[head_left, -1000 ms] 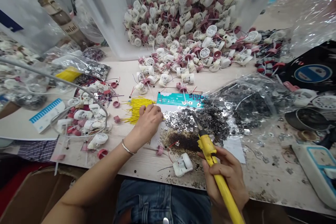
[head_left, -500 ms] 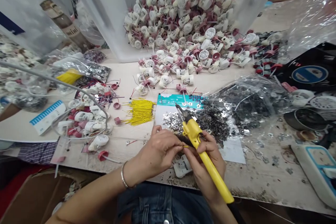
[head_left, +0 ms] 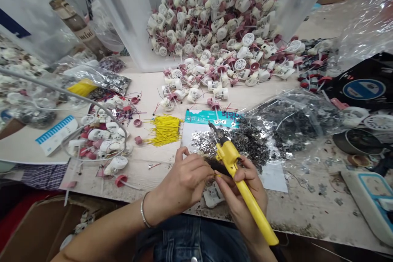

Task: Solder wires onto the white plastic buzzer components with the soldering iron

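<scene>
A yellow soldering iron [head_left: 250,196] rests in my right hand [head_left: 245,192], its metal tip pointing up and away over a heap of small metal pieces [head_left: 245,143]. The thumb and forefinger of that hand also meet a short yellow wire [head_left: 217,175]. My left hand [head_left: 187,180] pinches the same wire from the other side, fingertips close to the right ones. What sits at the wire's end is too small to make out. Below the fingers a white plastic part [head_left: 213,195] lies near the table edge. Left of the heap is a bundle of yellow wires [head_left: 166,130].
A clear plastic bin [head_left: 132,45] of white and pink motor-like parts spills at the back. Bagged metal pieces [head_left: 303,118] lie right of the heap. A black cup [head_left: 356,141] and a white-blue box [head_left: 370,202] stand right. A grey cable [head_left: 92,106] loops at left.
The view has shifted slightly. Both hands stay together at the yellow wire, and the soldering iron has moved a little right and down.
</scene>
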The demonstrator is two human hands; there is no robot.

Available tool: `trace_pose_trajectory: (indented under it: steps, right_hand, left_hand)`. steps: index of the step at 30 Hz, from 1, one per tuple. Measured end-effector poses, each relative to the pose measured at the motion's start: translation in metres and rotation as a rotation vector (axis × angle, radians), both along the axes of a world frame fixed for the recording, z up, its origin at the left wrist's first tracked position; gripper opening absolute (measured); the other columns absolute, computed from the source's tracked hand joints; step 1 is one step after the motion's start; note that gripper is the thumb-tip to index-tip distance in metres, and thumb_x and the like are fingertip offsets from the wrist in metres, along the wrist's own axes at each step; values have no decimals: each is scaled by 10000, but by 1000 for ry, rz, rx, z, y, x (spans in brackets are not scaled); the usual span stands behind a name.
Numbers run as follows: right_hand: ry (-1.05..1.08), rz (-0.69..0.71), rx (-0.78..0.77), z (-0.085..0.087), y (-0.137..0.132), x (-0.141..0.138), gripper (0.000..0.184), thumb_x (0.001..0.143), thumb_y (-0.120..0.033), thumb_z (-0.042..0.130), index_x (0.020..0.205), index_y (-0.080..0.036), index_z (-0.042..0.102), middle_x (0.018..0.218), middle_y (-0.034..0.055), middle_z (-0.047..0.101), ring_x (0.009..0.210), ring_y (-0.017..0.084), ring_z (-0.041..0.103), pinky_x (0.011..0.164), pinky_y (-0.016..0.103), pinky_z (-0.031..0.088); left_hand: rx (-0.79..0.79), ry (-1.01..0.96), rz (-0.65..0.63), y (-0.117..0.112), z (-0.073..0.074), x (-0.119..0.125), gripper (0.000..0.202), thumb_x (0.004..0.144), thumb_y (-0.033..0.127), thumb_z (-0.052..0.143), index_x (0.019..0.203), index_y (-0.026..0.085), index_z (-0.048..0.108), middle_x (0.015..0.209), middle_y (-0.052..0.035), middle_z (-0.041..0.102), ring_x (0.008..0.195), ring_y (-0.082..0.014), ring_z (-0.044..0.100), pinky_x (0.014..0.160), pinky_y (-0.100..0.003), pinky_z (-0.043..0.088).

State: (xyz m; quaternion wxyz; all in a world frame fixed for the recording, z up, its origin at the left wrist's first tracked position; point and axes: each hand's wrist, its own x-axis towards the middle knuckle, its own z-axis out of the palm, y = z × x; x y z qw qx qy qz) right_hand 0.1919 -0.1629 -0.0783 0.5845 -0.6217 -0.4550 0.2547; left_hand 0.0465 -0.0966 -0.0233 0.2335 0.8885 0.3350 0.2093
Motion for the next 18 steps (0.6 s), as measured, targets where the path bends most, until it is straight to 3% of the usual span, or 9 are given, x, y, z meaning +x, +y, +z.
trace_pose_trajectory:
  steps: [5, 9, 15, 18]
  right_hand:
    - [-175, 23, 59, 1, 1, 5, 219, 744, -130, 690, 806, -221, 500, 1161, 66, 529, 1211, 188, 499, 863, 308, 522]
    - [-178, 21, 84, 1, 1, 6, 224, 738, -127, 697, 806, -221, 506, 1098, 53, 554, 1217, 190, 497, 896, 325, 515]
    - [-213, 69, 104, 5, 2, 6, 215, 747, -124, 686, 807, -224, 506, 1116, 62, 552, 1191, 196, 526, 872, 331, 538]
    - [-322, 71, 147, 11, 5, 8, 194, 756, -98, 667, 785, -221, 520, 1146, 55, 537, 1097, 162, 578, 811, 283, 558]
  left_hand:
    - [12, 66, 48, 1, 2, -4, 169, 933, 122, 425, 895, 165, 584, 816, -26, 668, 801, -156, 583, 898, -351, 299]
    - [-52, 89, -25, 3, 1, -7, 130, 943, 217, 479, 962, 182, 603, 884, -28, 682, 862, -171, 573, 886, -344, 312]
    - [-52, 66, 2, -4, -3, -5, 196, 947, 149, 419, 899, 186, 605, 796, -6, 679, 770, -146, 583, 864, -340, 302]
    - [46, 90, 36, -2, 2, -9, 190, 932, 106, 407, 912, 173, 584, 791, -11, 662, 760, -145, 581, 865, -349, 293]
